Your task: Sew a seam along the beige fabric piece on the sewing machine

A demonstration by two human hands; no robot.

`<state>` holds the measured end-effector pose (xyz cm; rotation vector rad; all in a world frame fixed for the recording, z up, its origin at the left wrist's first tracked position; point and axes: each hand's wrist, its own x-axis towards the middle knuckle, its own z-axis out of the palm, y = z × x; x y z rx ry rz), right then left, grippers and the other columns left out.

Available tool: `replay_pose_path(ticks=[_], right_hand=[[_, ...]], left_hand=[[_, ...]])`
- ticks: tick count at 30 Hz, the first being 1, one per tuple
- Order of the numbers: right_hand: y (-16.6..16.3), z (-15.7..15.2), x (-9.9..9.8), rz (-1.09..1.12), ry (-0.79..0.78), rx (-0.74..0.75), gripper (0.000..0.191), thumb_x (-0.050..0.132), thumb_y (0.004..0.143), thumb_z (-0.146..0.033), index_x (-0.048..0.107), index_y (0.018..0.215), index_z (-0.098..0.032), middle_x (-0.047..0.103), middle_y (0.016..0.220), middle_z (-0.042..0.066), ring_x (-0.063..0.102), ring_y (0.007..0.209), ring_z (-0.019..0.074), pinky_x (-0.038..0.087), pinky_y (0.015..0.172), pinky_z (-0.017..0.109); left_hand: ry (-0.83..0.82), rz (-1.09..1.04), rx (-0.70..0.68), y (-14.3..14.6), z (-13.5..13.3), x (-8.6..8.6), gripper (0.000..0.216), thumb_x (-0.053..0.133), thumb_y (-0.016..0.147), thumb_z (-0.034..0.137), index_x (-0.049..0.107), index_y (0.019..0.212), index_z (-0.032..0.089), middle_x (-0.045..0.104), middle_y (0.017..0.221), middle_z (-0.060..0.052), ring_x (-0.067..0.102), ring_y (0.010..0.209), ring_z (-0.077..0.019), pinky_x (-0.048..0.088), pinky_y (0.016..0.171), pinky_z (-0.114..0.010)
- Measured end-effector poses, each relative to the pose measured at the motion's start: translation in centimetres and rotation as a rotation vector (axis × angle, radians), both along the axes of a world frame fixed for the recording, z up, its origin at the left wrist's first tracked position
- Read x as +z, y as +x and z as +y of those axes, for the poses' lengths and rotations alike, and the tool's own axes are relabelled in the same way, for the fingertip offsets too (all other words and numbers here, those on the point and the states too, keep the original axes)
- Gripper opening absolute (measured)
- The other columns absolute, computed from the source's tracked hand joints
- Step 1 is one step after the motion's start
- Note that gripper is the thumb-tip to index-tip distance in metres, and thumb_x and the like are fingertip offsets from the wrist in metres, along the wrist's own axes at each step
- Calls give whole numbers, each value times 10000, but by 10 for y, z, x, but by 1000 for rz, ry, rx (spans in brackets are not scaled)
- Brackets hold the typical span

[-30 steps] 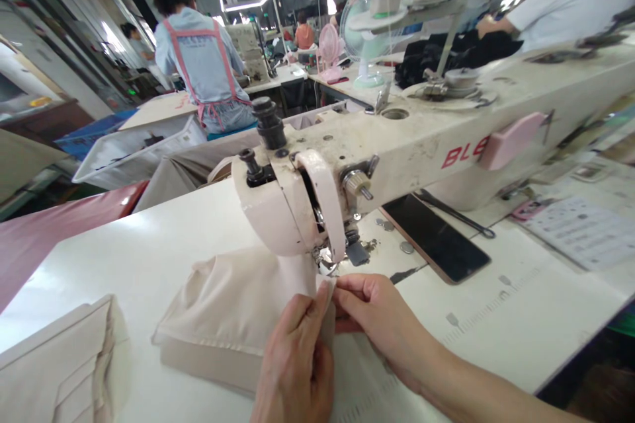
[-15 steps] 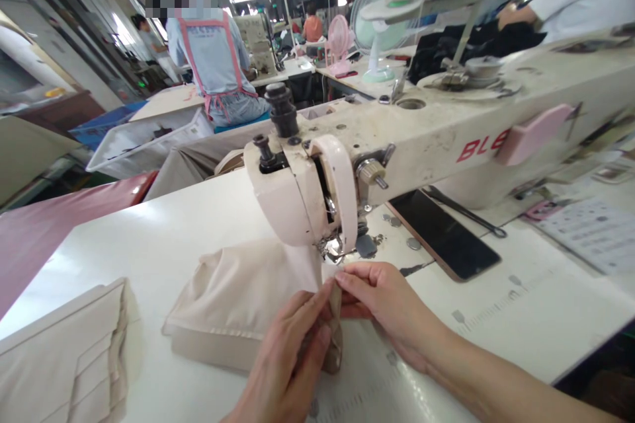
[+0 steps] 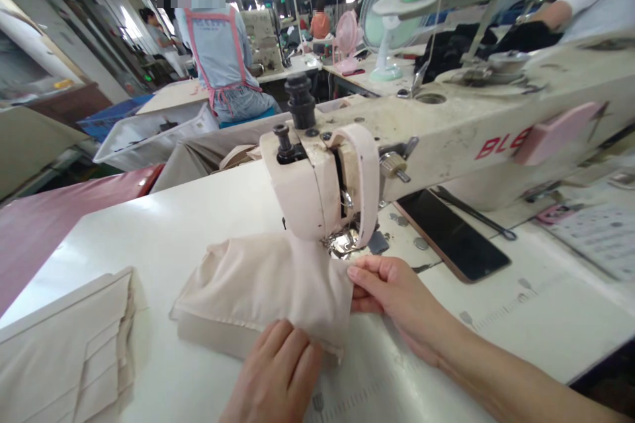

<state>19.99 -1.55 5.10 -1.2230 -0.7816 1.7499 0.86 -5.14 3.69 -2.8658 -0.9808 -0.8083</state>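
Observation:
A beige fabric piece (image 3: 268, 277) lies on the white table, its far edge at the presser foot (image 3: 342, 243) of the sewing machine (image 3: 322, 185). My right hand (image 3: 384, 287) pinches the cloth's right edge between thumb and fingers, just in front of the foot. At the near edge of the cloth, my left hand (image 3: 280, 370) is curled with its knuckles up, holding the fabric's lower edge; its thumb and fingertips are hidden. The cloth is spread fairly flat, with soft folds toward the left.
A stack of beige fabric pieces (image 3: 69, 344) lies at the left. Right of the machine head are a phone (image 3: 454, 234), a wrench (image 3: 476, 211) and a printed sheet (image 3: 595, 234). Behind stand a white bin (image 3: 159, 129), fans and a person in a pink-strapped apron (image 3: 218, 53).
My left hand has left the edge beside my right hand and moved down and left along the cloth. The bunched right side now lies spread out. The view has shifted slightly.

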Motion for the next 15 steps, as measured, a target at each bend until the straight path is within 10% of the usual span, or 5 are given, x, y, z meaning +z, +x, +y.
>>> replay_pose_path(ticks=[4, 9, 15], right_hand=[[-2, -4, -7, -49, 56, 27, 199, 586, 801, -352, 610, 716, -173, 688, 654, 15, 672, 625, 170, 568, 648, 316], [2, -1, -12, -242, 147, 25, 179, 580, 800, -294, 624, 667, -182, 621, 618, -7, 616, 610, 171, 540, 639, 327], [3, 4, -6, -388, 221, 37, 137, 578, 725, -134, 703, 687, -173, 575, 531, -28, 518, 506, 134, 373, 504, 247]], left_hand=[[71, 88, -31, -4, 0, -1, 417, 243, 1009, 156, 467, 659, 190, 512, 539, 10, 431, 474, -140, 298, 466, -262], [-597, -35, -221, -9, 24, 11, 369, 336, 989, 378, 467, 687, 210, 525, 651, 14, 484, 509, -101, 358, 458, -196], [-762, -280, 74, 25, 65, 28, 239, 398, 951, 189, 624, 1024, 210, 614, 901, -50, 570, 809, -162, 443, 743, -248]])
